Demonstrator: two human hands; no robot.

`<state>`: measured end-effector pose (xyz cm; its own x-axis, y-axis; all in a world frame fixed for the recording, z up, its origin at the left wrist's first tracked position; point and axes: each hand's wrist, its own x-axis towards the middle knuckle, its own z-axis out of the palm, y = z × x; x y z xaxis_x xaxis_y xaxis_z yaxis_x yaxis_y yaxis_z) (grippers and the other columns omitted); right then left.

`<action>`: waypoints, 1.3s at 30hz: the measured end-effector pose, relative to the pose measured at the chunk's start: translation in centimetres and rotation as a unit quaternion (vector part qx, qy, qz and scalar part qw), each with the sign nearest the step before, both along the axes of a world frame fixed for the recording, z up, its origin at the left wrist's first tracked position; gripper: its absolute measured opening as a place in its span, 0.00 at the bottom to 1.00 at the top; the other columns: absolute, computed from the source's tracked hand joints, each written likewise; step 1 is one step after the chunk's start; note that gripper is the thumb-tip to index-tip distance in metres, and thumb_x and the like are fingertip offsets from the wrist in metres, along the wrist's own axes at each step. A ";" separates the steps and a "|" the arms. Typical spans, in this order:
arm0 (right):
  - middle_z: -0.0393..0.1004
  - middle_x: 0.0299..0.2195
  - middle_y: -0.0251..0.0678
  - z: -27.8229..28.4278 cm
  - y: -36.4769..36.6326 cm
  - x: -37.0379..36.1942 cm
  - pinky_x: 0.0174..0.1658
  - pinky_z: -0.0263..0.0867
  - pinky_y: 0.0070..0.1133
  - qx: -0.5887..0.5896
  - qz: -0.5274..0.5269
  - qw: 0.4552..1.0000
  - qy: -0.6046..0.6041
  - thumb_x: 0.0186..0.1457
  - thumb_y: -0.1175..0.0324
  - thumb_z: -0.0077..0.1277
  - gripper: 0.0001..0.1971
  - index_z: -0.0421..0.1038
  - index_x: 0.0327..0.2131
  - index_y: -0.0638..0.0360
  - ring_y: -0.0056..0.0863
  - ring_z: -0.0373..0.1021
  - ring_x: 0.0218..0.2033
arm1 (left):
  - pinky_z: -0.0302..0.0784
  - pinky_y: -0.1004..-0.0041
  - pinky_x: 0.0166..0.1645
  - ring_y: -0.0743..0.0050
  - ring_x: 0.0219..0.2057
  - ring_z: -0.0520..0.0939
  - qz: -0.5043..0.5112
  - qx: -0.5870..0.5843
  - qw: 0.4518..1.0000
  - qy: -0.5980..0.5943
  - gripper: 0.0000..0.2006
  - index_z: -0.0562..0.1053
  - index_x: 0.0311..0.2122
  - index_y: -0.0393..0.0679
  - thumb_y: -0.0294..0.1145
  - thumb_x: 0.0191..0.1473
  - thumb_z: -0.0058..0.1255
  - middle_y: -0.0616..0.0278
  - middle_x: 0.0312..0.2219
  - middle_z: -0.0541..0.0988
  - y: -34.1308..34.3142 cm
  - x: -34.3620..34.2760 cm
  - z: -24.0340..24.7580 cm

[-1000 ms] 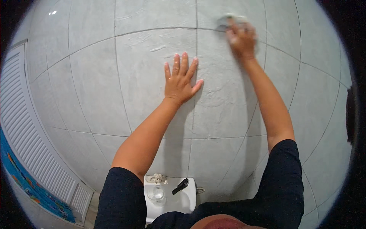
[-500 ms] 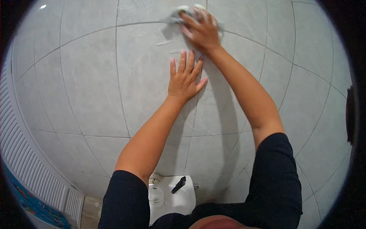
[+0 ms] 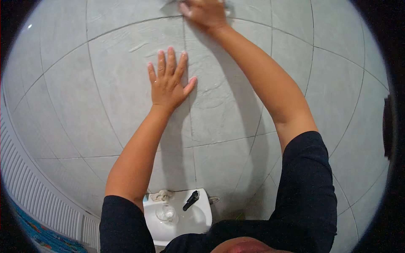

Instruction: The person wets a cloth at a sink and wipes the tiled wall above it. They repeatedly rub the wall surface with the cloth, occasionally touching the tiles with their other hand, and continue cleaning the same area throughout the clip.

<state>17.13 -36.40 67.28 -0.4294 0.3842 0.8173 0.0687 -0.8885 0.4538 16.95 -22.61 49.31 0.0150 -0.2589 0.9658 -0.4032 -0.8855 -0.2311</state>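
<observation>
My left hand lies flat against the grey tiled wall, fingers spread and holding nothing. Higher up and to the right, my right hand presses a greyish-white cloth to the tiles. The upper edge of the picture cuts off part of that hand and most of the cloth. Wet, soapy-looking streaks mark the wall around both hands.
Below my arms is a white sink with a black faucet and a clear glass. A white slatted panel runs along the left, with a blue patterned fabric beneath it. Something dark juts in at right.
My right hand has moved up and a little left with the cloth, partly out of the picture. The view has shifted, so my left hand appears farther left, still flat on the wall.
</observation>
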 end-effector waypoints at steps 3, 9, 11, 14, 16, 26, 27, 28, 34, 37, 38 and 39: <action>0.64 0.43 0.43 2.5 -2.4 -1.0 0.46 0.56 0.39 0.005 0.007 0.996 0.084 0.47 0.59 0.44 0.15 0.68 0.38 0.51 0.42 0.58 0.46 | 0.39 0.48 0.56 0.57 0.60 0.46 0.008 0.000 1.000 -0.001 0.34 0.54 0.57 0.56 0.54 0.44 0.45 0.57 0.58 0.49 0.1 -0.2 0.0; 0.65 0.41 0.44 8.6 -20.7 -2.2 0.42 0.61 0.38 0.291 -0.042 0.956 0.001 0.50 0.61 0.39 0.14 0.67 0.38 0.54 0.45 0.61 0.41 | 0.37 0.50 0.57 0.58 0.60 0.46 0.015 0.000 1.000 -0.011 0.34 0.54 0.57 0.55 0.52 0.43 0.47 0.57 0.58 0.48 -1.7 -0.6 -0.1; 0.64 0.42 0.48 6.2 -22.7 -2.4 0.41 0.61 0.38 0.309 -0.086 0.947 -0.019 0.51 0.59 0.39 0.15 0.67 0.38 0.55 0.46 0.61 0.41 | 0.37 0.50 0.57 0.59 0.60 0.46 0.027 0.000 1.000 -0.009 0.34 0.54 0.57 0.55 0.51 0.43 0.46 0.57 0.58 0.48 -1.6 -0.7 0.1; 0.64 0.40 0.50 0.3 -20.3 -0.7 0.41 0.60 0.38 0.330 -0.047 0.941 -0.067 0.51 0.58 0.40 0.17 0.66 0.37 0.62 0.47 0.60 0.41 | 0.36 0.51 0.58 0.59 0.60 0.44 0.046 0.005 0.999 -0.013 0.34 0.53 0.57 0.55 0.50 0.43 0.46 0.57 0.58 0.47 -1.4 -0.7 0.1; 0.65 0.40 0.50 -4.4 -16.0 0.2 0.44 0.55 0.42 0.212 -0.083 0.974 0.021 0.51 0.58 0.42 0.17 0.68 0.36 0.63 0.45 0.60 0.42 | 0.36 0.51 0.58 0.58 0.60 0.44 0.062 0.007 0.998 -0.011 0.34 0.53 0.57 0.55 0.50 0.43 0.46 0.57 0.58 0.47 -0.9 -0.7 0.0; 0.68 0.38 0.40 4.9 -25.9 -2.9 0.40 0.60 0.36 0.310 -0.009 0.951 -0.016 0.49 0.64 0.39 0.11 0.69 0.35 0.54 0.40 0.63 0.40 | 0.39 0.44 0.55 0.55 0.59 0.47 0.073 0.033 0.997 0.010 0.34 0.54 0.56 0.54 0.49 0.43 0.48 0.55 0.58 0.48 -2.2 -1.8 0.9; 0.64 0.43 0.44 3.4 -27.7 -3.2 0.42 0.58 0.40 0.318 -0.023 0.948 0.029 0.51 0.61 0.39 0.13 0.67 0.39 0.49 0.46 0.59 0.43 | 0.39 0.43 0.55 0.55 0.59 0.47 0.081 0.034 0.996 0.028 0.34 0.54 0.56 0.54 0.49 0.43 0.48 0.55 0.58 0.48 -2.3 -2.0 0.8; 0.59 0.48 0.48 1.8 -28.5 -3.6 0.45 0.57 0.44 0.325 -0.036 0.942 0.072 0.52 0.57 0.39 0.16 0.66 0.44 0.43 0.52 0.55 0.47 | 0.38 0.43 0.55 0.56 0.59 0.47 0.084 0.044 0.995 0.035 0.34 0.54 0.56 0.54 0.49 0.43 0.48 0.55 0.58 0.48 -2.2 -2.2 0.8; 0.64 0.43 0.39 -5.2 -18.0 -1.1 0.43 0.57 0.42 0.106 -0.094 0.990 0.002 0.50 0.59 0.41 0.16 0.67 0.44 0.45 0.45 0.58 0.45 | 0.36 0.42 0.55 0.57 0.60 0.45 0.122 0.051 0.991 0.016 0.35 0.54 0.57 0.54 0.52 0.42 0.45 0.56 0.58 0.47 -2.0 -1.6 0.4; 0.61 0.45 0.38 -0.4 -17.6 -1.9 0.45 0.55 0.42 0.052 -0.045 0.997 0.023 0.48 0.62 0.43 0.17 0.66 0.44 0.45 0.43 0.56 0.48 | 0.35 0.42 0.55 0.57 0.60 0.44 0.110 0.043 0.993 0.003 0.35 0.55 0.57 0.54 0.52 0.42 0.44 0.57 0.58 0.47 -2.0 -1.2 0.3; 0.60 0.46 0.39 2.1 -18.9 -2.0 0.46 0.55 0.42 0.067 -0.065 0.995 0.026 0.48 0.63 0.44 0.18 0.65 0.45 0.47 0.44 0.55 0.49 | 0.35 0.43 0.55 0.57 0.60 0.44 0.109 0.044 0.993 0.004 0.35 0.55 0.56 0.54 0.52 0.42 0.44 0.57 0.58 0.47 -2.4 -1.2 0.4; 0.64 0.42 0.39 5.0 -21.1 -1.6 0.44 0.57 0.39 0.141 -0.045 0.989 -0.009 0.49 0.64 0.41 0.14 0.67 0.40 0.50 0.41 0.59 0.44 | 0.35 0.43 0.55 0.57 0.60 0.44 0.104 0.045 0.994 0.004 0.35 0.55 0.56 0.54 0.52 0.42 0.44 0.57 0.58 0.47 -3.0 -1.0 0.4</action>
